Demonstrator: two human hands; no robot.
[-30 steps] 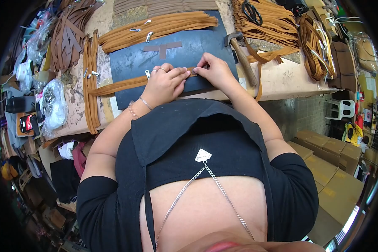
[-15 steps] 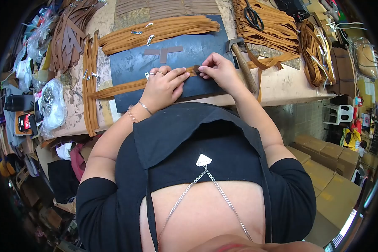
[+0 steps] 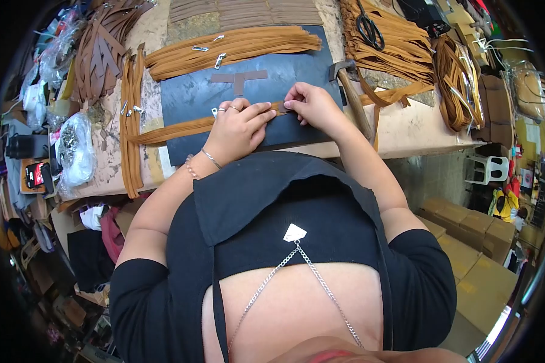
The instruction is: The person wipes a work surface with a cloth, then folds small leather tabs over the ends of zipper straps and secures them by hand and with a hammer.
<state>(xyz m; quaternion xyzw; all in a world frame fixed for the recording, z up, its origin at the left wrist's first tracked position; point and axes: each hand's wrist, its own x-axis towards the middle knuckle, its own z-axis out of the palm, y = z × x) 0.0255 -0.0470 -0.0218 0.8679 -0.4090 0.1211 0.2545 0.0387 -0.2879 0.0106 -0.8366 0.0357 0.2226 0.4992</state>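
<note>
Across the dark board (image 3: 194, 97) runs a tan zipper strip (image 3: 178, 130), its right end between my hands. My left hand (image 3: 239, 126) presses on the strip with its fingers together, beside a silver zipper pull (image 3: 214, 112). My right hand (image 3: 310, 107) pinches at the strip's end, where a small brown piece is mostly hidden by the fingertips. Above my hands, brown strips (image 3: 238, 78) lie in a T shape on the board. A bundle of tan zippers (image 3: 236, 48) with loose silver pulls (image 3: 220, 60) lies at the board's far edge.
A hammer (image 3: 356, 103) lies right of the board. Black scissors (image 3: 369, 30) rest on more tan zippers (image 3: 399, 51) at the back right. Brown strips (image 3: 103, 57) and a plastic bag (image 3: 77, 151) are on the left. Cardboard boxes (image 3: 475, 284) and a white stool (image 3: 487, 168) stand below right.
Half a second ago the small brown piece showed at the strip's end, lifted in my right fingers; now it is mostly covered there. My left hand stays on the strip.
</note>
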